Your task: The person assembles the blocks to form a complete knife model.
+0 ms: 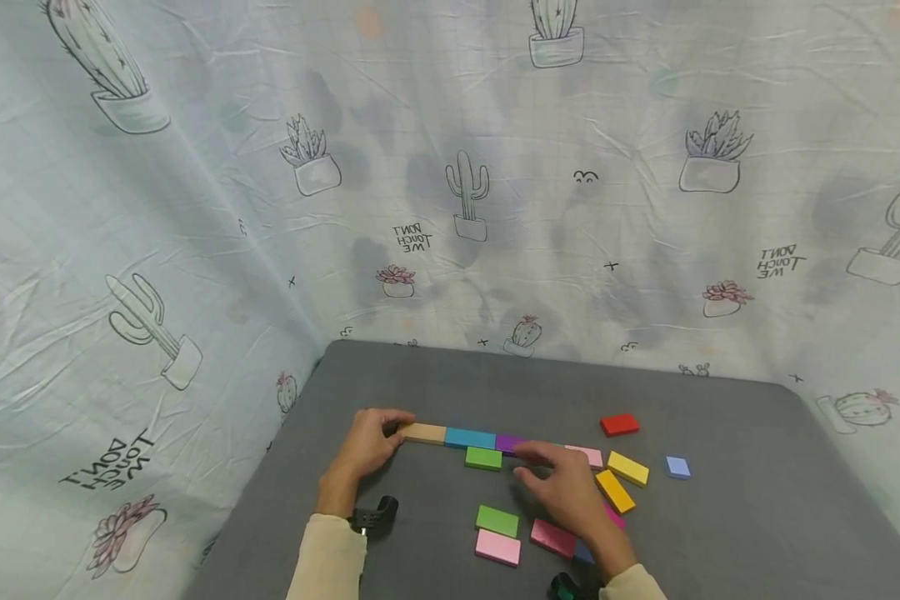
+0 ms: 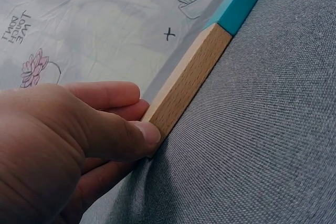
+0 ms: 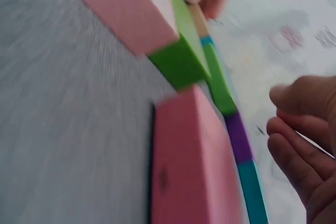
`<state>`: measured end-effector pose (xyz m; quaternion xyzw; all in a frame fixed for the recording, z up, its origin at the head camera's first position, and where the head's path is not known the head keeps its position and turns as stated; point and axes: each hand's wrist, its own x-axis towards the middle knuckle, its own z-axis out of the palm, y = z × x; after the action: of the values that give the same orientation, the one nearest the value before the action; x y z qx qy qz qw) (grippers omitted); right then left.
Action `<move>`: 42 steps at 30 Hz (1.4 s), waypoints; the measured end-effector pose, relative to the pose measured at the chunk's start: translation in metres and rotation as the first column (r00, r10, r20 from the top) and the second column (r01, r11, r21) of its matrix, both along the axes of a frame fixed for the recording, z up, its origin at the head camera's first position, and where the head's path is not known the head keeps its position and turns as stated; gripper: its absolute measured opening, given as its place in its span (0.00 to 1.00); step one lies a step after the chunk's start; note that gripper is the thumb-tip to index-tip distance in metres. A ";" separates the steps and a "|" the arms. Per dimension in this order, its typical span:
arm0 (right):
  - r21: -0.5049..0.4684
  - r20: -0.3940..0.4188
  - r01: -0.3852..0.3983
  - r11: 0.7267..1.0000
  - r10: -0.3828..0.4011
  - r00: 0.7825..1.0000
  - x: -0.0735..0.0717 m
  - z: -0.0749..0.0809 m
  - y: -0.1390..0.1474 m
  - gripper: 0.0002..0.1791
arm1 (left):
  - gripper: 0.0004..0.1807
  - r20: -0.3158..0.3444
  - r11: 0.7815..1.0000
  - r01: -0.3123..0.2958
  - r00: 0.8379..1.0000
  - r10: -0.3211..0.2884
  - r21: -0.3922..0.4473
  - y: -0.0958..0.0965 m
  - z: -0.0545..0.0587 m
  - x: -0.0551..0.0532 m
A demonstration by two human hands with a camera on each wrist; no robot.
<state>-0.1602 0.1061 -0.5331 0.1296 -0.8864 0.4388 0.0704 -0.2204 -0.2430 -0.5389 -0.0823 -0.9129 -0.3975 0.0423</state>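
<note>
A row of coloured wooden blocks runs across the grey table. At its left end lies a plain wood block, whose end my left hand pinches between thumb and fingers. A blue block and a purple block continue the row. Beyond them comes a teal block, hidden by my right hand in the head view, then a light pink block. One green block sits against the row's near side. My right hand hovers near the purple block, fingers loosely bent, holding nothing.
Nearer me lie another green block, a pink block and a dark pink block. To the right are two yellow blocks, a red block and a small light-blue block. Patterned cloth hangs behind the table.
</note>
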 end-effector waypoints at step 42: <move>0.129 0.258 -0.094 0.987 0.058 0.964 0.072 -0.010 0.073 0.21 | 0.17 0.001 1.000 -0.018 1.000 0.018 0.008 0.002 -0.001 0.001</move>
<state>-0.0884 0.1792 -0.5435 0.1112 -0.9110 0.3911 -0.0695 -0.2189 -0.2412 -0.5403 -0.0737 -0.9122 -0.4006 0.0455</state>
